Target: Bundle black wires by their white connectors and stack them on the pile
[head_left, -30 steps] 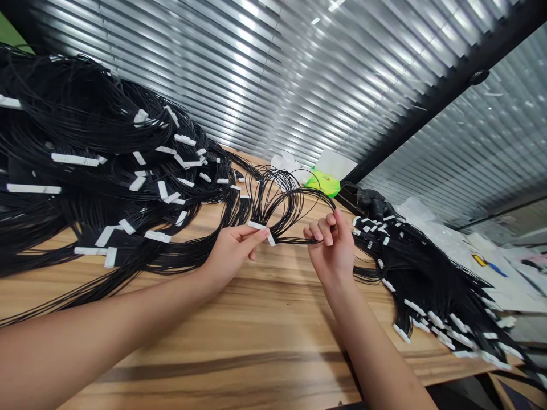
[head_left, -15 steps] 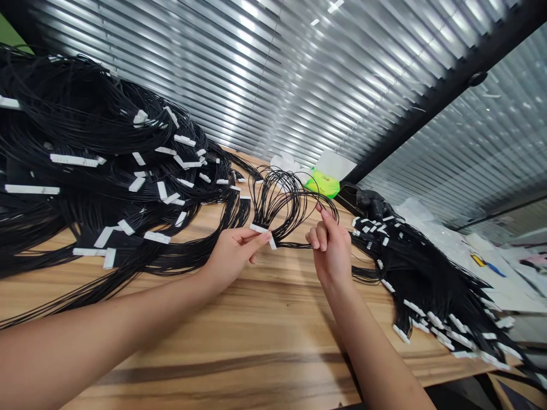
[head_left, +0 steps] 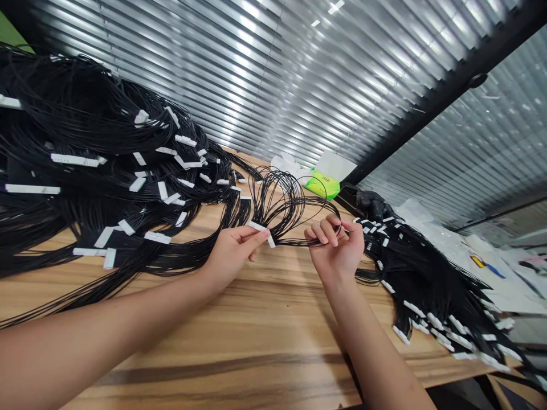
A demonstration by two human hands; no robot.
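Observation:
My left hand (head_left: 234,250) pinches a white connector (head_left: 261,229) between thumb and fingers. Thin black wires (head_left: 280,196) rise from it and fan out in loops toward the right. The fingers of my right hand (head_left: 335,247) are curled round several of these wires at the right end of the loops. A second white connector piece shows just under my left thumb, set at an angle to the first. The wires run between both hands, just above the wooden table (head_left: 239,341).
A large heap of black wire harnesses (head_left: 106,125) with white connectors fills the left side. Another bundle of harnesses (head_left: 431,285) lies on the right. Behind the loops are a green packet (head_left: 322,185) and white plastic. A yellow-and-blue tool (head_left: 487,265) lies far right.
My right hand has turned and shifted slightly right, its fingers now curled round wires at the loop's end. The left hand stays on the connector, which is tilted a little more.

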